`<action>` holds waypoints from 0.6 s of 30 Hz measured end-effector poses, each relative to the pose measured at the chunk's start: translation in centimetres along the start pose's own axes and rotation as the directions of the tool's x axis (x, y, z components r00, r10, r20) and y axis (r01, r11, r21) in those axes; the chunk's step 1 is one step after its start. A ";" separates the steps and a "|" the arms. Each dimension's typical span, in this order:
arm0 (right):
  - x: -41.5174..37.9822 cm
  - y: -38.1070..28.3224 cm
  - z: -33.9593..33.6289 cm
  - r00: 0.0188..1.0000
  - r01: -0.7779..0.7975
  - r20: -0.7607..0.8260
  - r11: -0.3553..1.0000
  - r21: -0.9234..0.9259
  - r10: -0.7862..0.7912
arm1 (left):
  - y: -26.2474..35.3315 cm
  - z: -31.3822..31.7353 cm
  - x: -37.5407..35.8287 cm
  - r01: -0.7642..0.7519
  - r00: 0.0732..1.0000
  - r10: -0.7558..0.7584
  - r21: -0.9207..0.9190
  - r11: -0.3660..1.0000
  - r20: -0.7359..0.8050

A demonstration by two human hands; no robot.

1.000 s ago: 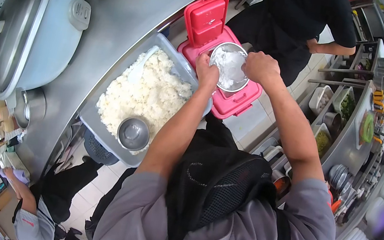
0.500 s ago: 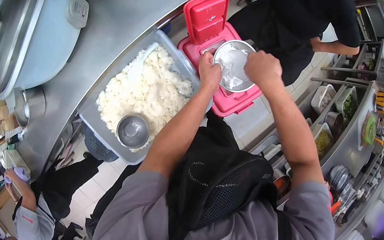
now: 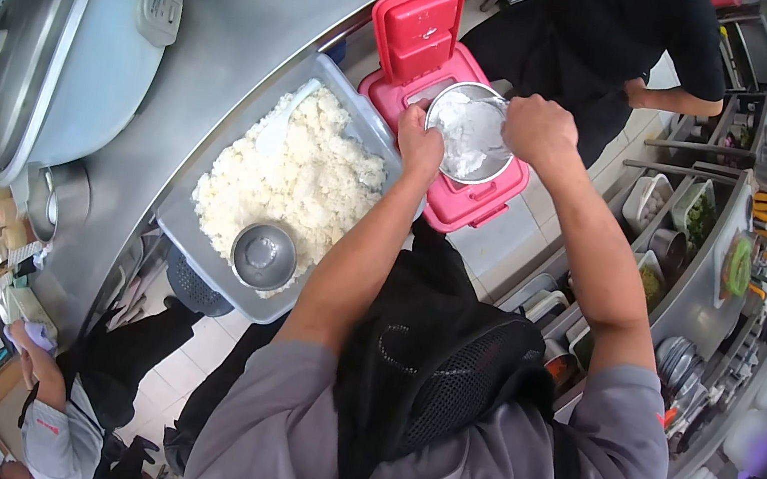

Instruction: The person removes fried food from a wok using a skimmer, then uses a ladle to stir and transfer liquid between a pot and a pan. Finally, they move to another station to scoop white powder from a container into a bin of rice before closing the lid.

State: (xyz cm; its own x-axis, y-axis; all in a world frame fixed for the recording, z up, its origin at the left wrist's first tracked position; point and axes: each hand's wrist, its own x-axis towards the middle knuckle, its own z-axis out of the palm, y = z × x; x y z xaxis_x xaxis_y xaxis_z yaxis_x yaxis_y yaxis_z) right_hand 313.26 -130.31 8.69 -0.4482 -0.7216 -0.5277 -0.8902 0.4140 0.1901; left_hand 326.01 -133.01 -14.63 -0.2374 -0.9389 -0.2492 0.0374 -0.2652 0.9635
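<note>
My left hand point(image 3: 418, 147) grips the left rim of a round metal bowl point(image 3: 460, 180), thumb over the edge. White, powdery-looking stuff point(image 3: 462, 136) lies inside it. At the bowl's right side my right hand point(image 3: 540, 132) is closed; a thin shiny piece reaches from it into the white stuff, its kind hard to make out. Below the bowl is a pink-red box point(image 3: 454, 213) with a raised lid flap point(image 3: 417, 27). Left of my forearm, a grey plastic tub point(image 3: 190, 243) holds cooked rice point(image 3: 304, 170), a small metal bowl point(image 3: 264, 256) and a whitish paddle point(image 3: 277, 130).
A steel counter point(image 3: 227, 21) runs along the left, bearing a large rice cooker point(image 3: 97, 70) and a metal pot point(image 3: 64, 196). One person in black point(image 3: 578, 49) stands ahead; another person point(image 3: 67, 435) is at lower left. Food containers point(image 3: 648, 203) line the right-hand counter.
My right hand has shifted slightly right and up at the bowl's edge, and the shiny piece shows more. The white stuff lies differently. My left hand keeps its hold.
</note>
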 end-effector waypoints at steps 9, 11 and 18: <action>-2.5 2.8 -2.3 0.998 -0.053 -0.021 0.998 0.045 0.054 | -0.4 0.2 0.6 0.125 0.992 -0.124 -0.114 0.986 0.021; -2.5 3.4 -2.0 0.998 -0.059 -0.018 0.995 0.076 0.060 | -0.8 -0.3 0.7 0.128 0.992 -0.125 -0.158 0.979 0.031; -3.1 7.9 1.1 0.996 -0.021 -0.070 0.945 0.326 0.047 | 1.2 -0.7 0.4 0.159 0.987 -0.141 -0.326 0.932 0.078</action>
State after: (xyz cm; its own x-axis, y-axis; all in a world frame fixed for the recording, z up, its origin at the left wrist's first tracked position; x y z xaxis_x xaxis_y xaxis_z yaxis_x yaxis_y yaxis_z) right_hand 307.71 -124.16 10.90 -0.4938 -0.7386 -0.4589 -0.8053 0.5876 -0.0791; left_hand 326.59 -133.90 -13.61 -0.3154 -0.8722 -0.3739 0.3141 -0.4678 0.8262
